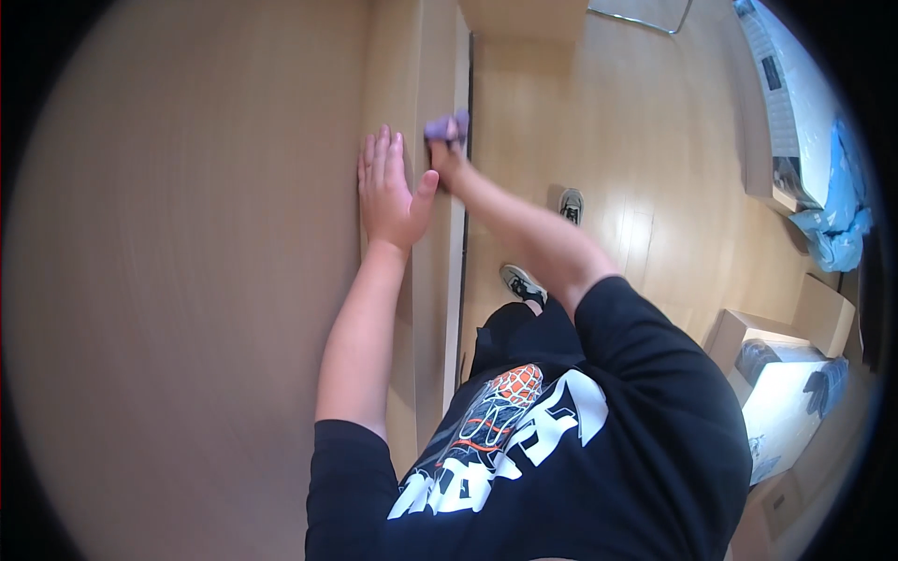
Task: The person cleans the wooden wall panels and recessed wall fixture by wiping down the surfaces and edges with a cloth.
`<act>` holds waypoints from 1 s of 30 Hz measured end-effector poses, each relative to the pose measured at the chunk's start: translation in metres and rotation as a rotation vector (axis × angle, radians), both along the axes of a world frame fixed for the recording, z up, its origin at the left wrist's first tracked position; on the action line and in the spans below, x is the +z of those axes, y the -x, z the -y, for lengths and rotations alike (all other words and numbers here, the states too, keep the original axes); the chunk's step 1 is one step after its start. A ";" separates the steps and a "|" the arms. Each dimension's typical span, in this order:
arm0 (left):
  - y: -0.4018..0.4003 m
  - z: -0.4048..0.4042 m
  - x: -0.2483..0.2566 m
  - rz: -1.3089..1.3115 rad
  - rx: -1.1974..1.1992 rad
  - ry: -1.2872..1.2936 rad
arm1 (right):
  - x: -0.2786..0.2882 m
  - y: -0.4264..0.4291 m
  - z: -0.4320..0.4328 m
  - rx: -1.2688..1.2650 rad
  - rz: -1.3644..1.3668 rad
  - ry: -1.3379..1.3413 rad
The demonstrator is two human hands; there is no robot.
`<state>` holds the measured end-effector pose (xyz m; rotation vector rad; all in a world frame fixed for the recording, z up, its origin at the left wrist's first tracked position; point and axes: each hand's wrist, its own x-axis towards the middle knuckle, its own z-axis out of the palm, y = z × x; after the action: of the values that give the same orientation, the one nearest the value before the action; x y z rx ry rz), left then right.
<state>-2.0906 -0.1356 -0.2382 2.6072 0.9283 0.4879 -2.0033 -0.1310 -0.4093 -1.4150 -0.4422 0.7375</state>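
Note:
A large wood-grain panel [210,280] fills the left side of the view, with a narrow pale wooden ledge [432,308] along its right edge. My left hand [389,193] lies palm down against the wood by this edge, its thumb spread out and nothing held. Just to the right, my right hand [449,158] presses a purple cloth [447,127] to the ledge. That hand is blurred, and part of its fingers is hidden by the cloth.
Beyond the ledge is a light wooden floor [526,105], where my shoes [520,282] stand. A bent metal bar [635,23] shows at the top. Plastic-wrapped mattresses [800,105] rest on wooden bed frames at right, with a blue plastic bag [835,238] beside one.

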 end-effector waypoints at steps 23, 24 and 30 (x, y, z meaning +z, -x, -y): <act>0.185 0.208 0.035 -0.142 0.221 0.016 | -0.040 0.213 0.202 0.187 0.143 0.024; 0.198 0.213 0.032 -0.156 0.261 0.020 | -0.018 0.239 0.240 0.383 0.115 0.099; 0.183 0.210 0.036 -0.110 0.193 0.055 | -0.030 0.150 0.155 0.231 -0.331 0.025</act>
<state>-2.2737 -0.3454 -0.2023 2.5285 1.2193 0.3638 -2.1529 -0.2864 -0.4392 -1.2467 -0.3400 1.1474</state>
